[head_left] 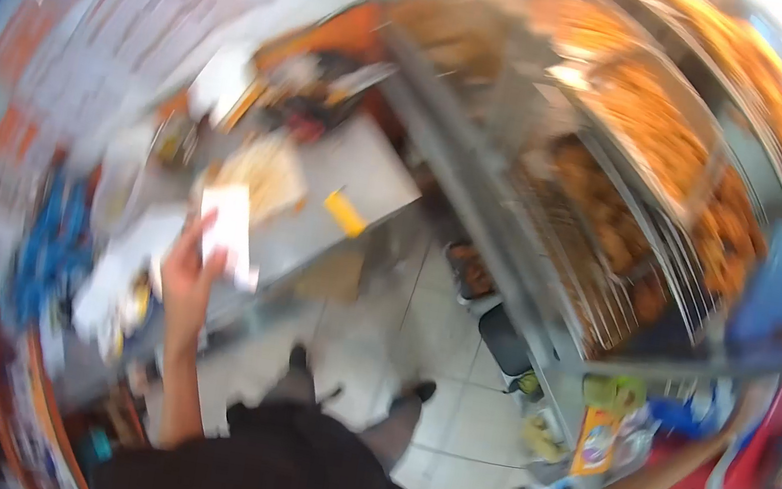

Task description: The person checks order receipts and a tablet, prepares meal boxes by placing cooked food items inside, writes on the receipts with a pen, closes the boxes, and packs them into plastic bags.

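Note:
My left hand (188,267) is closed on a flat white piece, paper or a small bag (232,226), with thumb and fingers pinching its near side. It is held over a metal table (369,155), beside a pale, flat stack (266,177) whose kind is blurred. A yellow object (345,214) lies close to the table's edge. Out at the far right, my right hand (749,407) is smeared by motion, and its fingers do not show clearly. It is nearest to a red item (774,459) and the lower edge of the metal rack.
A metal rack (492,174) holds trays of golden-brown food (648,116). Containers (503,342) stand on the tiled floor (446,415) beneath it. An orange box (595,442) and plastic bags sit at lower right. Papers with print (132,14) cover the wall.

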The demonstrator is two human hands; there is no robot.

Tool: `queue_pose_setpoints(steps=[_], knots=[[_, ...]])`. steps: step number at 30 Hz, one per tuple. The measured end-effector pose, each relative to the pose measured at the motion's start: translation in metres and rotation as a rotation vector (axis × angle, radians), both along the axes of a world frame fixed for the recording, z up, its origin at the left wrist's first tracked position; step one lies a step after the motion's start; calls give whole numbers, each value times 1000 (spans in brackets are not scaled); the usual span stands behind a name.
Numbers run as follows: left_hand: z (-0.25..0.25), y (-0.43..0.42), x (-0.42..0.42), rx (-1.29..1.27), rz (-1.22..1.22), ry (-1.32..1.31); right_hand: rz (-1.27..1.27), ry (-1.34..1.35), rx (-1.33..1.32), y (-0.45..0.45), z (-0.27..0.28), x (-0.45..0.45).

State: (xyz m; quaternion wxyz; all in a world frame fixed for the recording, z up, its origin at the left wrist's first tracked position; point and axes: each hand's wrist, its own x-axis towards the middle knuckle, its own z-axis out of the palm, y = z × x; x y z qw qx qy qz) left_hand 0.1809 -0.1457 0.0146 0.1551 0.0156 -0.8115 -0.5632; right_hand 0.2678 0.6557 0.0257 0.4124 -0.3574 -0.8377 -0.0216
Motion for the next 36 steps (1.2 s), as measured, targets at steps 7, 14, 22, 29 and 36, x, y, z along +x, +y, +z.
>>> queue_pose_setpoints(steps=[7,14,22,29,36], knots=[[20,-219,54,106,570,209,721,-328,-1572,-500,-115,6],[-10,-358,88,162,673,83,1745,-220,-896,-975,-203,-131],[-122,-423,48,46,413,-15,1548,-821,-489,-1158,-347,-152],[-294,-428,-16,-854,131,-167,1029,122,-341,-818,-191,-230],[-198,-351,-75,-617,388,-111,470,1240,-414,-487,112,-135]])
